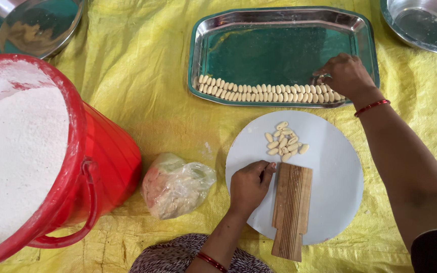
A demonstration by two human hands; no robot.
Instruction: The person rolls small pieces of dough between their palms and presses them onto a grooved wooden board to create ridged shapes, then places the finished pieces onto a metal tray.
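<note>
Right hand (346, 76) fingers closed on a dough piece, extending the tray (279, 17) row; left hand (249, 184) — fingers curled, empty — steadies ridged board (292, 202) below the tray.

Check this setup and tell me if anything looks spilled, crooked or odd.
Little stands out. The ridged wooden board overhangs the near edge of the round white board. Faint white dusting marks the yellow sheet beside it, and powder coats the red bucket rim. The dough pieces sit in tidy rows in the steel tray.

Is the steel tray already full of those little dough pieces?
No. The dough pieces fill only a band along the near edge of the steel tray; the rest of its floor is bare.
</note>
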